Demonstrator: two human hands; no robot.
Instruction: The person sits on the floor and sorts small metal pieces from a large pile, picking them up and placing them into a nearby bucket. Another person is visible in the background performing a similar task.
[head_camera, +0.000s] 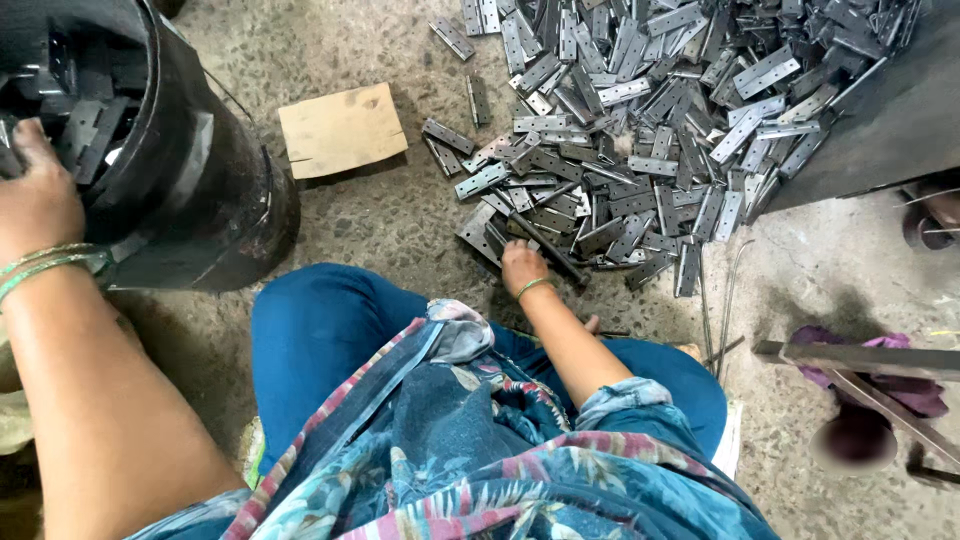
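Sitting at 11 o'clock, a tan wooden block (342, 129) is lying flat | right hand (523, 268) is curling onto a hinge at the near edge of the hinge pile (650, 110), 1 o'clock | left hand (36, 200) is gripping hinges in the black drum (195, 190), 9 o'clock.

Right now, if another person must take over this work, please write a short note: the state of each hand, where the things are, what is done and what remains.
Left hand: at the rim of the black drum, over the metal hinges inside it; whether it grips one cannot be told.
Right hand: reaching into the near edge of the hinge pile on the floor, fingers on the pieces; grip unclear.
Done: some hinges already lie in the drum.
Left: a large pile remains on the floor. A wooden block lies between drum and pile.
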